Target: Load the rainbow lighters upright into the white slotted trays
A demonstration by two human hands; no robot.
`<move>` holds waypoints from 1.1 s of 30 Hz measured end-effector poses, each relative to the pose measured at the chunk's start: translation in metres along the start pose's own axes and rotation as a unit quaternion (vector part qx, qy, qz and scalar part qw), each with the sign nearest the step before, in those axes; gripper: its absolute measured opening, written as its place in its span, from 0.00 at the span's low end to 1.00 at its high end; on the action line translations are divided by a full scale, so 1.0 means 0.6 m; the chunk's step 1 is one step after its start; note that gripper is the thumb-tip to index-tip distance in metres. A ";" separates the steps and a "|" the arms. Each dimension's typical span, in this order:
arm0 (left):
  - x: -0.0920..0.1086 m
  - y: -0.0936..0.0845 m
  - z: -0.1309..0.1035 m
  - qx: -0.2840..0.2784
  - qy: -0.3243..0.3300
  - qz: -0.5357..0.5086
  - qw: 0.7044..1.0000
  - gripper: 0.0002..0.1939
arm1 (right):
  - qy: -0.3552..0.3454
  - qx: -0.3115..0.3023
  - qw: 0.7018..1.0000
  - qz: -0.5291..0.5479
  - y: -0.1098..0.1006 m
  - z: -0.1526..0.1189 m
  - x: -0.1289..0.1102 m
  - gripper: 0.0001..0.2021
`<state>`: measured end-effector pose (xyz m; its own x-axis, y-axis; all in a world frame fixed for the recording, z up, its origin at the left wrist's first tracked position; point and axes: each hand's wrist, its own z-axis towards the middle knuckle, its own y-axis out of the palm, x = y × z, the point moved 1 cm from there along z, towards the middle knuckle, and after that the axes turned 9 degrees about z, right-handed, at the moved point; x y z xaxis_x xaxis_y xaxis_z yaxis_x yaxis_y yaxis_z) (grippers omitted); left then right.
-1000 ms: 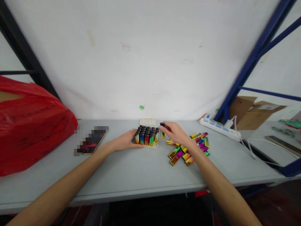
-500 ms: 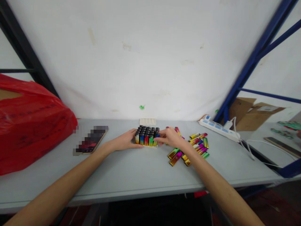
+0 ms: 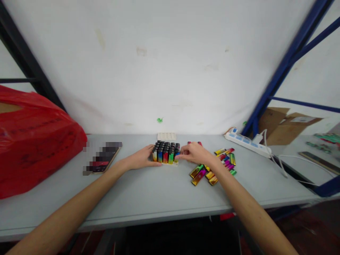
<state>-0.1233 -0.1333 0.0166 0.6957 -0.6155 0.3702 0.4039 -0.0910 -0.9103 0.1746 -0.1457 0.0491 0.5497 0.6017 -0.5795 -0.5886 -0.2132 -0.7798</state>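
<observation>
Rows of upright lighters point(image 3: 165, 156) with black tops and shiny coloured bodies stand packed in a pale tray point(image 3: 170, 164) at the middle of the table. My left hand point(image 3: 142, 157) is curled around the tray's left side, thumb along the front and fingers behind. At the right front corner my right hand point(image 3: 195, 154) has its fingers bent, the thumb tip against a blue and yellow lighter point(image 3: 176, 158); its other fingertips are partly hidden. Under and beside the right wrist lies a loose pile of metallic lighters point(image 3: 198, 177) in gold, pink, green and red.
Against the wall lies another pale tray point(image 3: 166, 136) with compartments. A phone point(image 3: 106, 157), partly pixelated, and a red plastic bag point(image 3: 39, 141) are on the left. A white power strip point(image 3: 248, 143) with cables, a blue rack post point(image 3: 281, 71) and a cardboard box point(image 3: 287, 125) are on the right.
My right hand has shifted slightly to the right and its fingers have drawn in, showing more of the corner lighter. The left hand stays at the tray.
</observation>
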 end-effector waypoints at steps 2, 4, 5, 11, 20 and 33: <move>0.000 0.000 0.000 0.000 -0.001 0.001 1.000 0.43 | 0.003 0.033 0.999 0.008 -0.016 -0.002 0.006 0.30; 0.002 -0.001 0.000 -0.005 -0.004 0.005 1.000 0.44 | 0.012 0.076 0.997 -0.007 -0.034 -0.003 0.019 0.34; 0.002 -0.001 0.000 -0.007 -0.007 0.007 1.000 0.45 | 0.017 0.094 0.995 -0.024 -0.043 -0.003 0.028 0.35; 0.001 0.000 0.001 -0.003 -0.009 0.004 1.000 0.46 | 0.075 0.141 0.982 -0.106 -0.082 -0.011 0.081 0.30; -0.003 0.001 0.001 -0.009 -0.014 0.014 1.000 0.45 | 0.188 0.133 0.946 -0.226 -0.087 -0.011 0.114 0.28; 0.001 -0.002 0.000 -0.009 -0.017 0.006 1.000 0.46 | 0.326 0.145 0.912 -0.201 -0.049 -0.015 0.183 0.13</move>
<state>-0.1235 -0.1336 0.0177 0.7205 -0.5898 0.3646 0.3841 -0.0983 -0.9180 0.2573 -0.0803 0.0063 0.9357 -0.0199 -0.3524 -0.3422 0.1936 -0.9195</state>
